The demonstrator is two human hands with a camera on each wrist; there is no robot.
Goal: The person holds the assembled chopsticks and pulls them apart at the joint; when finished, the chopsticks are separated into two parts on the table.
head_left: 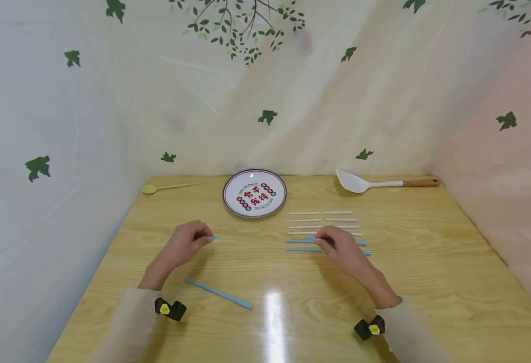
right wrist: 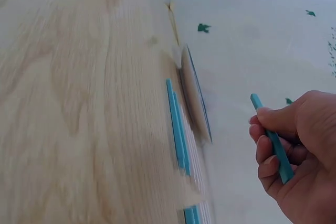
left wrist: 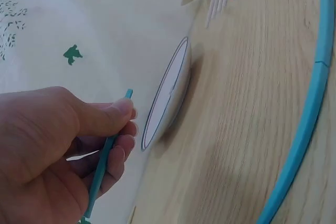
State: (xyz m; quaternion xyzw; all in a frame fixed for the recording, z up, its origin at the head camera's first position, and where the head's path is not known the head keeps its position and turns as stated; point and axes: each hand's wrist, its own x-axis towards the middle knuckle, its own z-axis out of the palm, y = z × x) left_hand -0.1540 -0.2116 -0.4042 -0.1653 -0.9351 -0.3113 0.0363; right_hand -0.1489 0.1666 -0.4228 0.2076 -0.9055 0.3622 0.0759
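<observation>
My left hand [head_left: 185, 245] pinches a short blue stick [left wrist: 101, 169] between thumb and fingers, above the left half of the table. The right hand [head_left: 343, 250] grips another short blue stick [right wrist: 278, 153], above the right ends of the laid-out rows. Below the hands, a longer blue stick [head_left: 218, 293] lies slanted on the table; a thin line crosses it in the left wrist view. Blue sticks [head_left: 303, 249] lie in two rows on the right, partly hidden by the right hand. Behind them are several rows of white sticks [head_left: 305, 220], paired end to end.
A white plate [head_left: 233, 185] with red lettering stands at the table's back middle. Back left lies a yellow spoon [head_left: 149, 189]; back right, a white spatula [head_left: 351, 182] with a wooden handle. A patterned cloth [head_left: 193, 136] hangs behind the wooden table [head_left: 428, 262].
</observation>
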